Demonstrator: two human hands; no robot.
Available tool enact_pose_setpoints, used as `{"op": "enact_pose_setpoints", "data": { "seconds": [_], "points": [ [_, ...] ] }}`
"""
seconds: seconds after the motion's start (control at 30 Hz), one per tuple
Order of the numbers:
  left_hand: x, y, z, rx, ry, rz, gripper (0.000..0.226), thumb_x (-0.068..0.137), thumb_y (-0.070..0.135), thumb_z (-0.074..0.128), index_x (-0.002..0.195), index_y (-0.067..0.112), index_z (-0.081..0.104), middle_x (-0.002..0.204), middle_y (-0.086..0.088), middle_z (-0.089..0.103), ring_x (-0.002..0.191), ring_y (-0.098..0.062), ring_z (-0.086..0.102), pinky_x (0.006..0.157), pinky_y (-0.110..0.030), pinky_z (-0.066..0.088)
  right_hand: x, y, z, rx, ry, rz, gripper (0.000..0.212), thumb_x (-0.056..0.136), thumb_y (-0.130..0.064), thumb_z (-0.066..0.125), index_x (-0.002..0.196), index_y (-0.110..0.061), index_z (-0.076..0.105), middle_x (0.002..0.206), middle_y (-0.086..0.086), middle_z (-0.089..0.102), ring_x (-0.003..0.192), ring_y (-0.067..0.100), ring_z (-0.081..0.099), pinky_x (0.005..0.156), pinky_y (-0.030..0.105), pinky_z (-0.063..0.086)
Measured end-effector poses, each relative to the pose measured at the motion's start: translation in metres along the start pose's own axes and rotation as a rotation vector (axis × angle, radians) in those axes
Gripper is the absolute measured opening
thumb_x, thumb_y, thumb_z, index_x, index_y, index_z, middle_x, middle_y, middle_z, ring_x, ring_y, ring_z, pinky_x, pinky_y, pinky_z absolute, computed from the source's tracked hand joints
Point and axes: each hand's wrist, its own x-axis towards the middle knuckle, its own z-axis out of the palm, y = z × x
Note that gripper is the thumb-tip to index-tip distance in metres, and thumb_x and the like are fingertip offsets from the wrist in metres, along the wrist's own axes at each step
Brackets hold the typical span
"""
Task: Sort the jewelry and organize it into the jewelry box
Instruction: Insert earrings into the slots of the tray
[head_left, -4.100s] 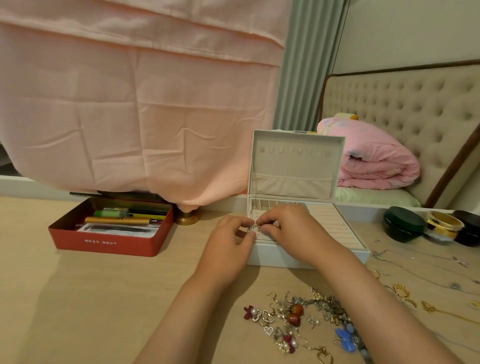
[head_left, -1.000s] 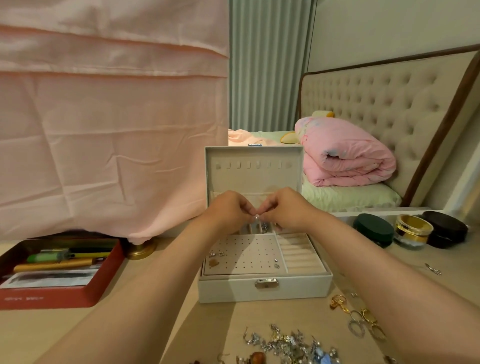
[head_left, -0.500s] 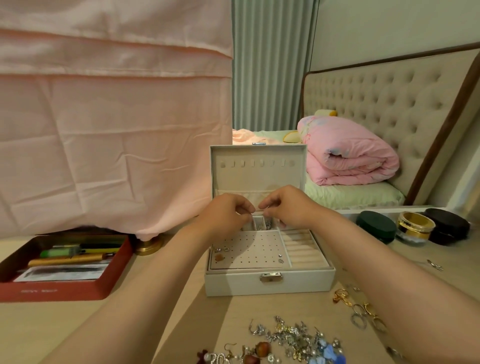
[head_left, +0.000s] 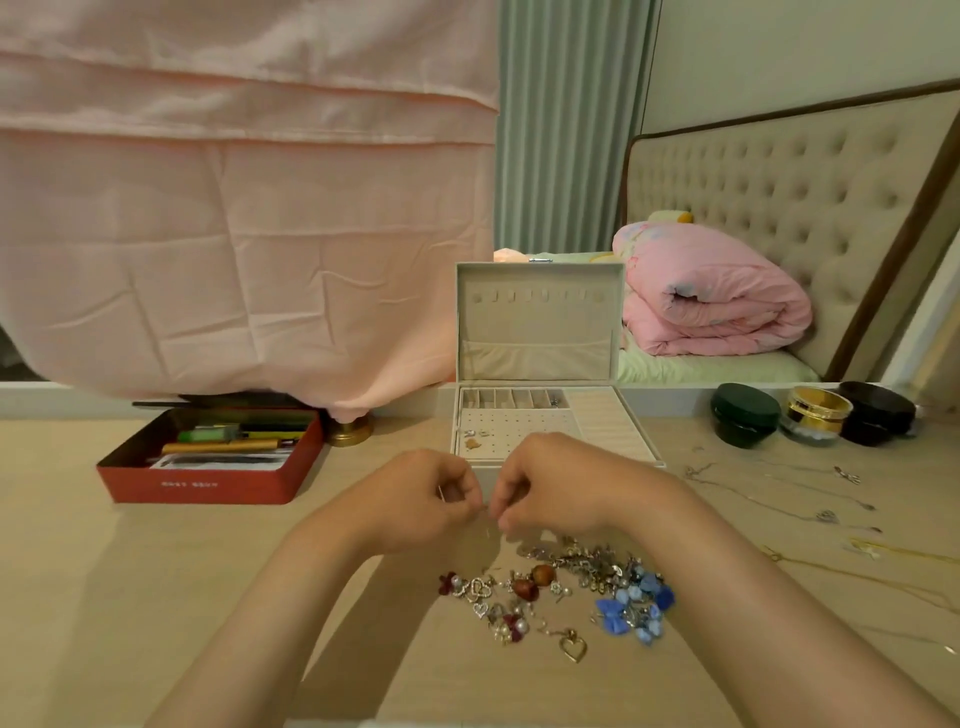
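Note:
The white jewelry box stands with its lid up, at the middle of the wooden desk. A few small earrings sit in its perforated panel. My left hand and my right hand meet fingertip to fingertip just in front of the box, pinching a tiny earring that is barely visible. Right below them lies the loose jewelry pile, with blue bow pieces and a gold heart pendant.
Thin necklaces are spread on the desk at the right. Behind them stand a green jar, a gold jar and a dark jar. A red tin of pens sits at the left under a hanging pink cloth.
Both hands have drawn back from over the box's rear compartments to the desk in front of it, above the pile. The view has tilted down.

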Motion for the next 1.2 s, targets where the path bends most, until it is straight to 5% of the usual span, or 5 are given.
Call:
{"op": "enact_pose_setpoints", "data": {
  "seconds": [0.27,0.47,0.8,1.03,1.2],
  "points": [
    [-0.02,-0.017,0.012,0.058,-0.152,-0.083,0.014,0.075,0.037,0.084,0.086,0.034,0.078,0.079,0.015,0.072,0.071,0.002,0.062,0.073,-0.019,0.052,0.003,0.003,0.039,-0.065,-0.063,0.008,0.02,0.086,-0.024,0.078,0.104,-0.032,0.078,0.088,-0.017,0.072,0.085,0.004,0.068,0.085,0.03,0.057],
    [-0.023,-0.026,0.013,0.078,-0.128,-0.103,0.012,0.078,0.034,0.081,0.09,0.035,0.077,0.085,0.013,0.073,0.08,-0.001,0.065,0.076,-0.016,0.052,0.006,0.008,0.044,-0.075,-0.046,0.002,0.008,0.086,-0.026,0.078,0.093,-0.029,0.08,0.084,-0.013,0.075,0.079,0.001,0.068,0.075,0.023,0.055],
    [-0.023,-0.016,0.027,0.1,-0.051,-0.049,0.027,0.072,0.051,0.083,0.096,0.043,0.076,0.095,0.018,0.065,0.087,0.002,0.06,0.081,-0.02,0.052,0.002,0.02,0.037,-0.029,-0.007,0.018,0.011,0.092,-0.024,0.065,0.087,-0.024,0.074,0.082,-0.009,0.074,0.081,0.012,0.07,0.081,0.035,0.059],
    [-0.021,-0.02,0.032,0.007,-0.035,0.002,0.012,0.074,0.032,0.086,0.082,0.035,0.076,0.086,0.021,0.069,0.077,0.002,0.061,0.075,-0.02,0.053,0.002,0.023,0.033,0.043,0.078,0.005,0.007,0.086,-0.018,0.076,0.089,-0.025,0.077,0.081,-0.009,0.075,0.077,0.004,0.07,0.074,0.022,0.057],
    [-0.021,-0.018,0.032,-0.261,0.022,-0.007,0.004,0.083,0.02,0.08,0.084,0.021,0.076,0.072,0.005,0.071,0.064,-0.004,0.061,0.066,-0.018,0.051,0.0,0.02,0.034,-0.025,0.048,-0.011,0.013,0.085,-0.019,0.077,0.093,-0.029,0.078,0.088,-0.013,0.072,0.079,0.001,0.065,0.073,0.021,0.053]
  ]
}}
